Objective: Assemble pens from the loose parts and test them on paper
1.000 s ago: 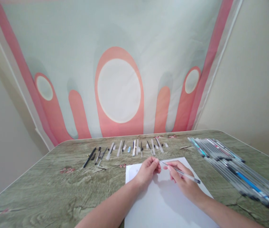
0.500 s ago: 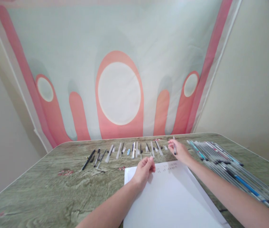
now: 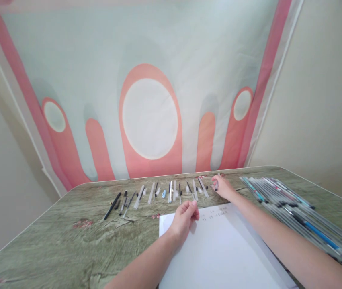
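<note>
My left hand (image 3: 185, 218) rests at the upper left of a sheet of white paper (image 3: 216, 253), its fingers curled together; whatever they might hold is too small to make out. Some small dark writing shows along the paper's top edge. Beyond the paper's top right corner, my right hand (image 3: 223, 188) has its fingers closed on a clear pen part (image 3: 216, 186) with a dark end, low over the table. Just left of it, a row of clear tubes, thin refills and caps (image 3: 175, 190) runs across the table.
A large stack of clear-barrelled pens (image 3: 279, 196) lies on the right, a blue pen (image 3: 324, 237) on top. Black pens (image 3: 112, 206) lie at the row's left end. The wood-patterned table (image 3: 53, 237) meets a wall with a pink and pale green hanging (image 3: 149, 116).
My right hand has moved slightly left and down towards the row of parts, and the clear pen part in it is now more tilted. My left hand has hardly moved.
</note>
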`<state>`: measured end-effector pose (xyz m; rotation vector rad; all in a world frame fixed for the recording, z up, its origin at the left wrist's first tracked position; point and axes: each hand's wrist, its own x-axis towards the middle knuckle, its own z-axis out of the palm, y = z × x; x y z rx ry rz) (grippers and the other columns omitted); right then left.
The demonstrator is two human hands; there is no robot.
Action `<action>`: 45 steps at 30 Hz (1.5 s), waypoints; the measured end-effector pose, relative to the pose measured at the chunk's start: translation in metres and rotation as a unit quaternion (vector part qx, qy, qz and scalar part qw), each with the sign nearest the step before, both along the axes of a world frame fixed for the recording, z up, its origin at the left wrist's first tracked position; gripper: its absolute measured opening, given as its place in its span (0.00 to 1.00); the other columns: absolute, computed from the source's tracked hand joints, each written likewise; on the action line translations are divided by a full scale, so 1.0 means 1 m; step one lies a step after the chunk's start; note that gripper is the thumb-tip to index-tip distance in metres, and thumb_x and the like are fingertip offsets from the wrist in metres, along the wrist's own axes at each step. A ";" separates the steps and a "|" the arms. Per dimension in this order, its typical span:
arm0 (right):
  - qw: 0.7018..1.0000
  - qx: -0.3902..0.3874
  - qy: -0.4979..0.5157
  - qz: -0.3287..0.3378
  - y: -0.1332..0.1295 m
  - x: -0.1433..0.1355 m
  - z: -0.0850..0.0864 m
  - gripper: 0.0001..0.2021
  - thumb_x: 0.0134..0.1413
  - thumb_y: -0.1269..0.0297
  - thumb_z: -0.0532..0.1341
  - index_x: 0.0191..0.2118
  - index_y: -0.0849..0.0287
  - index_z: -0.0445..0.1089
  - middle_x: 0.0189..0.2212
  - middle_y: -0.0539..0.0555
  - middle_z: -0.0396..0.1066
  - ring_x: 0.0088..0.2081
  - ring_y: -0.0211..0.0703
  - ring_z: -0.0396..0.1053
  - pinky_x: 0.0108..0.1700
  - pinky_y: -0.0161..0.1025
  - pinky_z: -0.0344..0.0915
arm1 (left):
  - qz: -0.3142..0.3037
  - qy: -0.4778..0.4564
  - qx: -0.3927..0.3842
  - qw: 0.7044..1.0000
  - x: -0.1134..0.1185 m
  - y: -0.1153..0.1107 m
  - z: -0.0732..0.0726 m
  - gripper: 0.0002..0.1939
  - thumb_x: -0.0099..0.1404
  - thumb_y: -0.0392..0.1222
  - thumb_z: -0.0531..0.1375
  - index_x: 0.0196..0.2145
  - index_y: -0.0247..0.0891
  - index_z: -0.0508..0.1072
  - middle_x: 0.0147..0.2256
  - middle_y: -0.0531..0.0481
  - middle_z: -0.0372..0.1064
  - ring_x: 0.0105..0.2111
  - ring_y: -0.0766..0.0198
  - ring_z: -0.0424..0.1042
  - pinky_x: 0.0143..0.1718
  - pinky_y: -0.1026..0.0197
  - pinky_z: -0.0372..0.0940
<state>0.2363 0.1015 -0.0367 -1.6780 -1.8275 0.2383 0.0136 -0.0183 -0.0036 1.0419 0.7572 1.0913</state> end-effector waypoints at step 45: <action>0.739 -0.103 0.661 0.076 -0.142 -0.048 0.018 0.24 0.51 0.45 0.49 0.28 0.62 0.69 0.17 0.49 0.62 0.18 0.32 0.58 0.20 0.31 0.55 | 0.058 0.234 0.199 0.950 0.005 -0.006 -0.014 0.10 0.59 0.42 0.54 0.36 0.33 0.65 0.29 0.49 0.66 0.28 0.68 0.66 0.31 0.65 0.62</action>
